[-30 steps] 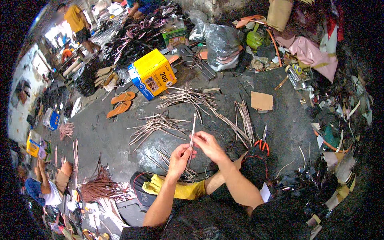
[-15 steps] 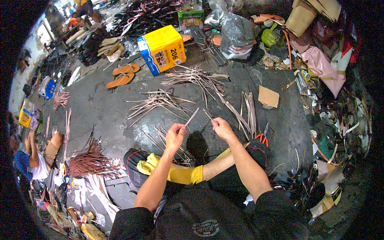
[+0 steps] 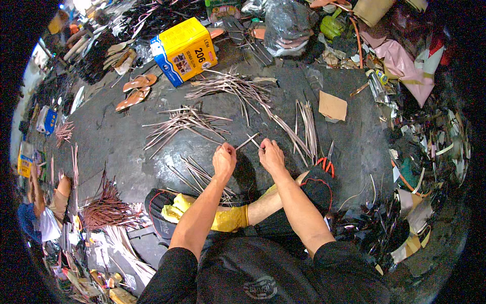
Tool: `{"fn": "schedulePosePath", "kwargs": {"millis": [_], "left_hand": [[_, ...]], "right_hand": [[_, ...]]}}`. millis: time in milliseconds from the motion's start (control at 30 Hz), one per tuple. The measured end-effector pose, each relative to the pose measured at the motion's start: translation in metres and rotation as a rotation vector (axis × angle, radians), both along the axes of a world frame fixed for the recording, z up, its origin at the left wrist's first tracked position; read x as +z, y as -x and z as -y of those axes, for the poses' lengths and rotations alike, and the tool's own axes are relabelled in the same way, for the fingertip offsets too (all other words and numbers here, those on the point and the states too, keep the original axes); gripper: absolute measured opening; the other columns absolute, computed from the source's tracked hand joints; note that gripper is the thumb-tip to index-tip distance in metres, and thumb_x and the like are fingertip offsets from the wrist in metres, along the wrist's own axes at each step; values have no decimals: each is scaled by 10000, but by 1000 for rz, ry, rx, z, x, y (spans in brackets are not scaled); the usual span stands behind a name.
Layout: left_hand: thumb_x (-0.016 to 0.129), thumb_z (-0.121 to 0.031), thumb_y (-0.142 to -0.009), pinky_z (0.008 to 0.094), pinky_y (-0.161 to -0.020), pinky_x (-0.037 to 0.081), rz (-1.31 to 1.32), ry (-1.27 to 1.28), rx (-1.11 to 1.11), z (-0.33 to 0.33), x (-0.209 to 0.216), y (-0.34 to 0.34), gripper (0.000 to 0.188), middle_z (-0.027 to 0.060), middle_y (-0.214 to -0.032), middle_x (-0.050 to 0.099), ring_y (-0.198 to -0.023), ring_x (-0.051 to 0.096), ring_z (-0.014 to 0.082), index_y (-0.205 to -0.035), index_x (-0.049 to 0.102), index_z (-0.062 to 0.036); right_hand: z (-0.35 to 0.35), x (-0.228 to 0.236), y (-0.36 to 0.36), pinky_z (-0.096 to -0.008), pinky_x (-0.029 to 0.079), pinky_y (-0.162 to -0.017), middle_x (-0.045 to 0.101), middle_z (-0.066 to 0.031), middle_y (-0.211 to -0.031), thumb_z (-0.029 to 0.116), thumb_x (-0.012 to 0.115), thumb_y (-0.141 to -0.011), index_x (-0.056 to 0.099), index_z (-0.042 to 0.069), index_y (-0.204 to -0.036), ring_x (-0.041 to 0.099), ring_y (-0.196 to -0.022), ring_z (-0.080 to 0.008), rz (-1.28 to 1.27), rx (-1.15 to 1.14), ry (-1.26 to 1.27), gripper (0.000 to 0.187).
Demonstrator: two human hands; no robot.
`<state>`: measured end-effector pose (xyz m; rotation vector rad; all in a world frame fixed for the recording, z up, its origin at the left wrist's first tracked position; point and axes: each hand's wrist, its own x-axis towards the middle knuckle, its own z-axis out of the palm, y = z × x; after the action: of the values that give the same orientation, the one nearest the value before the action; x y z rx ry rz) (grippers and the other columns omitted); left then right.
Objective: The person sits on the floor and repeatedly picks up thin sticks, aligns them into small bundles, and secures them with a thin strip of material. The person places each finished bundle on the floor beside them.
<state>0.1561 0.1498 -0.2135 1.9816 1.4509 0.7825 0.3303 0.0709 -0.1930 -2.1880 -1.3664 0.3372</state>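
Dark floor (image 3: 362,152) lies beneath; my left hand (image 3: 224,161) pinches a thin strip (image 3: 243,144), my right hand (image 3: 272,156) a second strip (image 3: 256,144), tips crossing between them; likely light and springy, best gripped near one end.

Set on a dark grey floor (image 3: 114,134), hemmed in by clutter around much of the rim.

Gleams pale near the centre, toward 9 o'clock; turns duller and darker out past 4 o'clock. Bounded between 9 and 10 o'clock by a curved strip of pale wall (image 3: 23,106), with white brightness just above, too blurred to tell as window or doorway. Heaped at 11 o'clock with dark scraps (image 3: 157,12), just past 12 with a grey plastic bag (image 3: 287,28), at 2 with pink sheeting (image 3: 397,58), at 3 with mixed offcuts (image 3: 445,131).
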Motion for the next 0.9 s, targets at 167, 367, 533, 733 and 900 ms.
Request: {"fn": "schedulePosePath", "kwargs": {"millis": [167,367,533,733,900], "left_hand": [[679,-133,-833,502,-729,497,-172,-50,19,1,1,-4,54,137,-863,652,-850,637,375,-867,650,-103],[715,-185,-824,464,-760,500,-177,-96,38,6,3,-1,123,115,-878,652,-879,629,340,-912,679,-108],[720,-202,-845,462,-833,493,-33,-35,-18,-6,15,31,214,122,-930,671,-928,626,344,-1031,679,-104],[660,-130,-931,283,-753,511,397,16,271,-23,70,163,179,67,-899,725,-796,629,117,-1063,723,-28],[623,-113,-978,233,-765,474,659,100,502,19,105,251,203,10,-924,678,-852,603,86,-1144,683,-14]], "right_hand": [[-4,1,3,-497,496,-754,588,-157,-910,145,681,-852,558,87,-927,612,-873,-380,213,43,-1,156],[-3,-8,5,-510,480,-752,581,-149,-915,151,672,-856,571,79,-911,598,-907,-371,304,40,-84,136],[0,11,11,-494,488,-762,594,-152,-950,193,688,-875,600,77,-955,613,-871,-361,194,78,-92,167],[-4,30,74,-356,547,-707,688,-137,-873,178,734,-861,673,16,-928,689,-777,-241,-315,394,-61,185],[-19,7,172,-467,527,-775,688,-199,-884,166,693,-832,691,38,-886,673,-863,-386,-428,678,122,139]]}}
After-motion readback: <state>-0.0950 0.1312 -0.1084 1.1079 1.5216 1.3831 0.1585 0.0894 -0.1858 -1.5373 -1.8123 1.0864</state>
